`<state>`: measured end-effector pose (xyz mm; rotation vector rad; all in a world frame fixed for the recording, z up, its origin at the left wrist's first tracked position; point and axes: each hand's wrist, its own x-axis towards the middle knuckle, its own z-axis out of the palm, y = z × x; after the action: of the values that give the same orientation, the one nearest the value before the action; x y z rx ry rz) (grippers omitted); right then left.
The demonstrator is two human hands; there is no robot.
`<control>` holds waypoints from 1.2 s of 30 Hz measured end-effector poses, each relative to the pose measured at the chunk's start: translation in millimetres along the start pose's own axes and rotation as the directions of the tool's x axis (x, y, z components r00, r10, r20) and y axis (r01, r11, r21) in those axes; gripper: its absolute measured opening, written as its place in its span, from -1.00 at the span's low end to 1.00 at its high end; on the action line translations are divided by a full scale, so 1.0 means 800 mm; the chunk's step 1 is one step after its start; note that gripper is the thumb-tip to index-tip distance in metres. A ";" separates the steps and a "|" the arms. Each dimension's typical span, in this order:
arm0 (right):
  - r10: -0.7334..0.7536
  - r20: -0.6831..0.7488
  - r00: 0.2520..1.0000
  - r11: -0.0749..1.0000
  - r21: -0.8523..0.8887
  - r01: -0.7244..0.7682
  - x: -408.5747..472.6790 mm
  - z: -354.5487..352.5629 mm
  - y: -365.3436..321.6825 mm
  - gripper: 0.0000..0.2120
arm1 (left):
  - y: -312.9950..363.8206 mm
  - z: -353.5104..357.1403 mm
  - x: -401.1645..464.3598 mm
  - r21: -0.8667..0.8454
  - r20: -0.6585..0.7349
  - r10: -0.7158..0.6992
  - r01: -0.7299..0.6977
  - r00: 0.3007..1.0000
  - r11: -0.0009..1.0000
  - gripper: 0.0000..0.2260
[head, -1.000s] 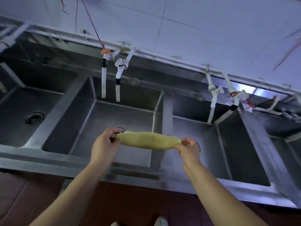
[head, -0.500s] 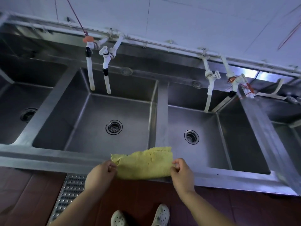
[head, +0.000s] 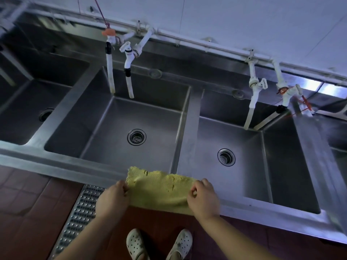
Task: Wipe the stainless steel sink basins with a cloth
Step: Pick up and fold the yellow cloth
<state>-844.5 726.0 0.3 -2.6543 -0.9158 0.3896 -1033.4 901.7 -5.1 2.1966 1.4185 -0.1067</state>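
Note:
A yellow cloth (head: 159, 190) is stretched flat between my two hands, in front of the sink's front rim (head: 75, 167). My left hand (head: 111, 200) pinches its left edge and my right hand (head: 203, 198) pinches its right edge. Beyond the cloth lie two stainless steel basins: the middle basin (head: 105, 128) with a round drain (head: 136, 137), and the right basin (head: 249, 166) with its own drain (head: 226, 157). A steel divider (head: 189, 132) separates them. A third basin (head: 24, 113) lies at the far left.
White plastic taps with hoses (head: 129, 68) hang over the middle basin, and another pair (head: 252, 98) over the right basin. A perforated metal floor grate (head: 78, 218) runs along the red tiled floor. My two white clogs (head: 159, 243) stand below.
The cloth was rolled into a tight tube held high over the basins; it is now unrolled flat and held lower, near the front rim. The view tilted downward and closer.

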 end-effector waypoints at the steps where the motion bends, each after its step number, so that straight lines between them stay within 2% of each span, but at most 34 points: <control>1: -0.038 -0.016 0.999 0.999 0.023 0.038 0.010 0.000 -0.005 -0.93 | 0.002 0.001 -0.001 -0.005 -0.008 -0.016 0.016 1.000 1.000 -0.89; 3: -0.129 0.025 0.991 0.991 0.020 0.129 0.032 0.003 -0.019 -0.91 | 0.006 0.002 -0.001 -0.039 -0.029 -0.050 0.049 0.998 0.998 -0.93; 5: -0.193 0.134 0.972 0.981 0.000 0.195 0.053 0.011 -0.031 -0.82 | 0.009 0.005 -0.001 -0.073 -0.047 -0.074 0.071 0.996 0.995 -0.91; 7: -0.214 0.220 0.952 0.974 -0.028 0.226 0.066 0.020 -0.038 -0.78 | 0.010 0.007 0.000 -0.083 -0.068 -0.090 0.084 0.994 0.993 -0.88; 9: -0.234 0.252 0.939 0.964 -0.069 0.258 0.072 0.027 -0.041 -0.83 | 0.011 0.008 0.001 -0.081 -0.094 -0.093 0.085 0.991 0.993 -0.87; 12: -0.263 0.260 0.929 0.951 -0.094 0.296 0.073 0.029 -0.042 -0.93 | 0.013 0.011 -0.003 -0.129 -0.153 -0.081 0.062 0.985 0.990 -0.92; 16: -0.330 0.181 0.927 0.933 -0.087 0.349 0.078 0.025 -0.045 -0.93 | 0.013 0.012 -0.010 -0.214 -0.234 -0.119 0.069 0.965 0.974 -0.92; 19: -0.358 0.198 0.912 0.915 -0.122 0.386 0.085 0.026 -0.045 -0.91 | 0.012 0.014 -0.016 -0.249 -0.241 -0.180 0.118 0.954 0.961 -0.87; 23: -0.403 0.289 0.869 0.888 -0.109 0.448 0.095 0.032 -0.058 -0.73 | 0.014 0.022 -0.030 -0.233 -0.209 -0.269 0.219 0.940 0.947 -0.59; 25: -0.405 0.340 0.849 0.875 -0.123 0.467 0.098 0.035 -0.065 -0.70 | 0.015 0.028 -0.038 -0.252 -0.185 -0.318 0.268 0.930 0.930 -0.53; 28: -0.377 0.398 0.836 0.879 -0.131 0.459 0.103 0.036 -0.073 -0.70 | 0.020 0.040 -0.051 -0.295 -0.122 -0.376 0.328 0.919 0.897 -0.50; 31: -0.345 0.414 0.842 0.899 -0.111 0.423 0.105 0.034 -0.076 -0.81 | 0.025 0.053 -0.059 -0.339 0.031 -0.387 0.374 0.922 0.864 -0.40; 33: -0.336 0.415 0.846 0.905 -0.105 0.411 0.105 0.029 -0.075 -0.96 | 0.031 0.060 -0.059 -0.494 0.166 -0.415 0.440 0.895 0.750 -0.30; 36: -0.338 0.420 0.842 0.911 -0.079 0.404 0.099 0.017 -0.072 -0.92 | 0.047 0.066 -0.057 -0.692 0.412 -0.456 0.597 0.789 0.407 -0.26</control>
<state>-821.1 822.4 -3.2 -2.4884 -1.6231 0.8062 -1010.3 827.3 -21.0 0.9100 1.5946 0.1245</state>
